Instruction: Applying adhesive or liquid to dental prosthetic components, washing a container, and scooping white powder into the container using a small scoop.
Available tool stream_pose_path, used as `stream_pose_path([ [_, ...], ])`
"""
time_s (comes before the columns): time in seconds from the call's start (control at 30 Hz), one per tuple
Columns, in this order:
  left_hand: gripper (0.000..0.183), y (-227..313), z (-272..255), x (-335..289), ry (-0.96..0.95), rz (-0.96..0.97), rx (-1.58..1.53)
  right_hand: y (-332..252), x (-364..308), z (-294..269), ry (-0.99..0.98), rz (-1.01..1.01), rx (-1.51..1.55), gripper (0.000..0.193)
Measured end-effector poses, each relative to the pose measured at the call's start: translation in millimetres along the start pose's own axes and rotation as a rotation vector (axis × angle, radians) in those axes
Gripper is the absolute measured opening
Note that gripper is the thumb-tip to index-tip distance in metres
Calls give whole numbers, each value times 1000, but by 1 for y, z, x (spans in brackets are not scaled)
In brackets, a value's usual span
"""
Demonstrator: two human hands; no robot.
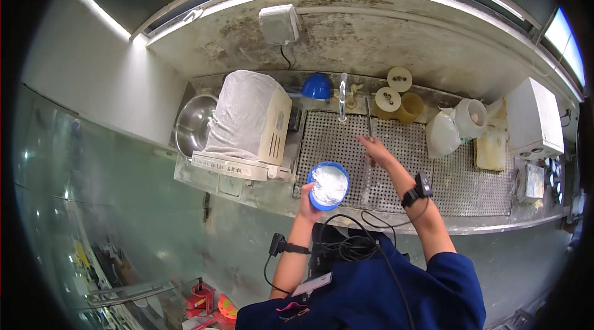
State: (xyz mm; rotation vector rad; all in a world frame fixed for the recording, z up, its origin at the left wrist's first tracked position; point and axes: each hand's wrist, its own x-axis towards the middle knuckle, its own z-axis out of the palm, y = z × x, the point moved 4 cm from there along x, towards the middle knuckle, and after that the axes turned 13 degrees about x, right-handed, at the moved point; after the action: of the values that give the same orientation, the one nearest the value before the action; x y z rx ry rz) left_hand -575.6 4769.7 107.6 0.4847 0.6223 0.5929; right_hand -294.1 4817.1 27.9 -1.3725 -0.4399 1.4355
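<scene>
My left hand [307,201] grips a blue flexible-looking bowl [348,183] by its left side, over the front of the perforated work surface. White powder [329,184] fills much of the bowl. Farther forward and to the right, my right hand [375,149] is closed around a thin metal tool [369,121], whose long narrow part points away from me. The thumb of that hand sticks out to the left. Too little of the tool shows to tell its exact kind. Right hand and bowl are apart.
A curved tap [343,98] rises behind the perforated metal grating [402,191]. At the back stand another blue bowl [317,86] and lidded tubs [388,99]. A cloth-covered machine [244,116] and steel basin [193,127] sit left; a white plastic bag [442,134] and white box [533,118] sit right.
</scene>
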Motion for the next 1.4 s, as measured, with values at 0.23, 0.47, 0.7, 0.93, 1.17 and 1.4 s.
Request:
stream_pose_path([
  [0.23,73,7,7,50,46,47,-10,37,-88,-100,296,-83,-81,32],
  [0.47,72,14,29,54,-38,74,-16,-11,-65,-58,25,76,710,59],
  [0.7,78,7,9,-3,71,62,14,-18,18,68,-65,145,735,35],
  [0.93,75,16,-6,-11,149,111,-12,-40,41,106,-201,131,756,26],
  [1.17,72,22,4,58,89,89,-96,12,-21,-69,165,-58,-382,38],
  [1.4,72,23,9,140,9,45,-66,-97,-144,-111,283,217,-580,48],
])
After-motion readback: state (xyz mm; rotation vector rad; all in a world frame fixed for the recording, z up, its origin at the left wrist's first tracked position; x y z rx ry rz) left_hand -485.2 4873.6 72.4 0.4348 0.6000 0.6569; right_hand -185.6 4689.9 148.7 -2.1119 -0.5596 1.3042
